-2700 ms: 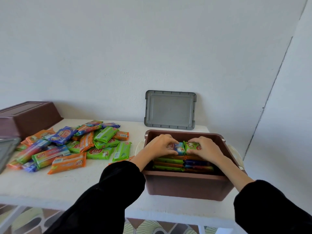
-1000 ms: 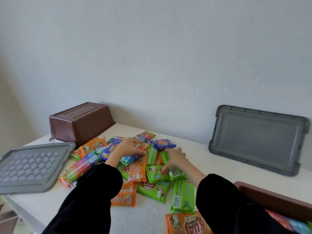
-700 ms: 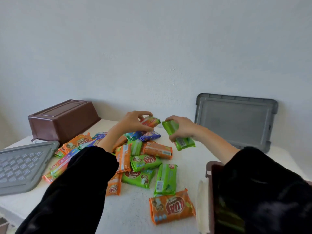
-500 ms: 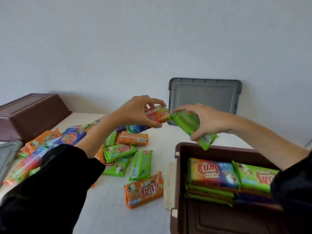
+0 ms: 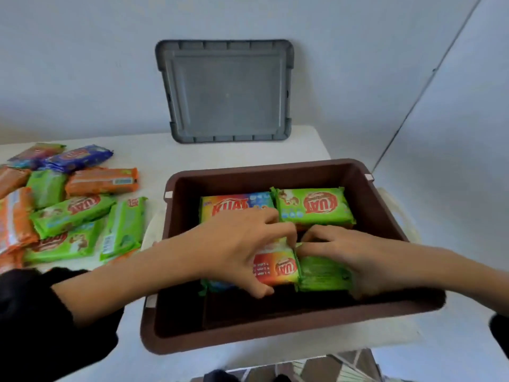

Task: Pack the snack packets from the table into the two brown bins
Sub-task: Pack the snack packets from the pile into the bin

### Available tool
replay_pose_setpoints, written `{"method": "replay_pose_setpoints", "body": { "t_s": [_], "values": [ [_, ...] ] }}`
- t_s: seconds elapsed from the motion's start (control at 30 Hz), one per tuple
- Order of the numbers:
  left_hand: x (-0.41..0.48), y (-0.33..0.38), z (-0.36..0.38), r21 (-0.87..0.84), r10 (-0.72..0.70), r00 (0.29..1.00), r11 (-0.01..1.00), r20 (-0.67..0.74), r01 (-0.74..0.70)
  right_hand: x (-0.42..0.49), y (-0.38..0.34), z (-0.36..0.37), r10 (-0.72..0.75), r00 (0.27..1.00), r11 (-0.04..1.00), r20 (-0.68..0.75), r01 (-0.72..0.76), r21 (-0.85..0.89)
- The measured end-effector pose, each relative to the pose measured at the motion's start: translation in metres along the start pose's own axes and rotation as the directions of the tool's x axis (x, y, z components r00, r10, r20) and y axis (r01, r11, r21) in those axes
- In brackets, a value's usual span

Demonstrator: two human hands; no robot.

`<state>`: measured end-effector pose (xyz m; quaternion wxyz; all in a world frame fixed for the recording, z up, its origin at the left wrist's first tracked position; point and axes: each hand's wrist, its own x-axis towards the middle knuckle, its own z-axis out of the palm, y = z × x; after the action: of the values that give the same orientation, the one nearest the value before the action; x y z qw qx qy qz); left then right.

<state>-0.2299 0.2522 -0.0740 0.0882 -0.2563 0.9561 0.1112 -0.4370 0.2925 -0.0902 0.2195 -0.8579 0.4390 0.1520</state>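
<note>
left hand point(image 5: 237, 246): grips orange packet point(image 5: 275, 267), now down inside brown bin point(image 5: 275, 334)
right hand point(image 5: 344, 255): grips green packet point(image 5: 322, 274), same
change: both were mid-air half a second ago
pile point(image 5: 68, 205): left of frame, plenty left

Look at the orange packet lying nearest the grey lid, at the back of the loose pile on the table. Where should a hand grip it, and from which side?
Probably from above, pinching its two long edges. The orange packet lies flat with its length running left to right, on top of the pile and uncovered. Its right end points at bare table, so that side is free for approach.
</note>
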Motion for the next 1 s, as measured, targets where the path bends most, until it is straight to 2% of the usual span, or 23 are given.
{"method": "replay_pose_setpoints", "body": {
  "t_s": [0.13, 0.23, 0.43, 0.5, 0.6, 0.83, 1.0],
  "values": [
    [0.012, 0.013, 0.023, 0.212, -0.104, 0.986, 0.974, 0.132, 0.074, 0.011, 0.003, 0.010, 0.000, 0.999, 0.990, 0.050, 0.007, -0.139],
    [0.016, 0.021, 0.030, 0.275, -0.147, 0.975, 0.956, 0.164, 0.098, 0.015, 0.000, 0.012, -0.032, 0.998, 0.969, 0.053, 0.044, -0.243],
    [0.016, 0.018, 0.040, 0.412, -0.120, 0.980, 0.910, 0.161, 0.044, 0.014, -0.008, 0.010, -0.062, 0.998, 0.928, 0.012, 0.062, -0.367],
    [0.017, 0.016, 0.041, 0.443, -0.086, 0.982, 0.896, 0.168, 0.003, 0.018, -0.009, 0.010, -0.060, 0.997, 0.912, 0.041, 0.072, -0.403],
    [0.018, 0.016, 0.043, 0.461, -0.071, 0.981, 0.887, 0.182, -0.022, 0.025, -0.012, 0.011, -0.051, 0.996, 0.892, 0.070, 0.077, -0.445],
    [0.018, 0.014, 0.048, 0.459, -0.077, 0.987, 0.889, 0.142, 0.004, 0.033, -0.017, 0.011, -0.026, 0.999, 0.886, 0.021, 0.033, -0.463],
    [0.016, 0.010, 0.042, 0.348, -0.101, 0.989, 0.936, 0.107, 0.058, 0.030, -0.016, 0.008, -0.033, 0.999, 0.888, 0.005, 0.032, -0.459]
  ]
}}
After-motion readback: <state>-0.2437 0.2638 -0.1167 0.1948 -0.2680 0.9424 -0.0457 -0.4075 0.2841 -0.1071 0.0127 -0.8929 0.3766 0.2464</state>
